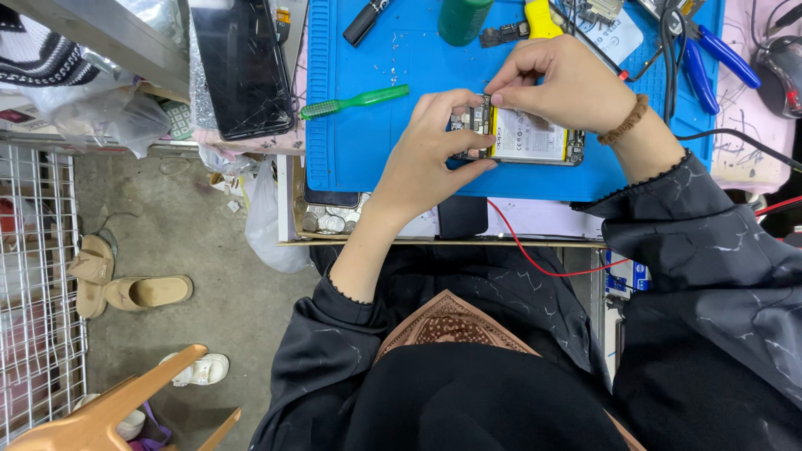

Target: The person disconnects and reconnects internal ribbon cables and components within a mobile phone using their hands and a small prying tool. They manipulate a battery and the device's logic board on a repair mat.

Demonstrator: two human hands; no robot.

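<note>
- Currently, I am watching the opened phone [522,135] lying flat on the blue mat [368,142], back cover off, its pale battery face showing, near the front edge of the surface [535,224].
- Left hand [426,154]: its grip is clamping the phone's left end, thumb below and fingers curling over the top edge.
- Right hand [555,83]: its fingertips are pressed together in a pinch at the phone's upper left corner, on a small part too fine for me to identify.
- Risk, as I am judging it: the pinched part is looking delicate, so a pull at an angle could be tearing or bending it.
- Risk: the left hand is steadying one end only, so a hard tug could be pivoting the phone across the mat.
- Risk: small loose specks are lying on the mat near the work; a sweep of the wrist could be scattering them.
- Surroundings: a green brush [355,101] is lying left of the hands, apart from them.
- A cracked dark phone [242,67] is resting further left, off the mat.
- Blue-handled pliers [710,58] and black cables are lying to the right, close to the right wrist and crowding that side.
- A red wire [535,255] is running down over the front edge below the phone.
- A green cylinder [462,18] and a yellow tool [541,18] are standing behind the hands.
</note>
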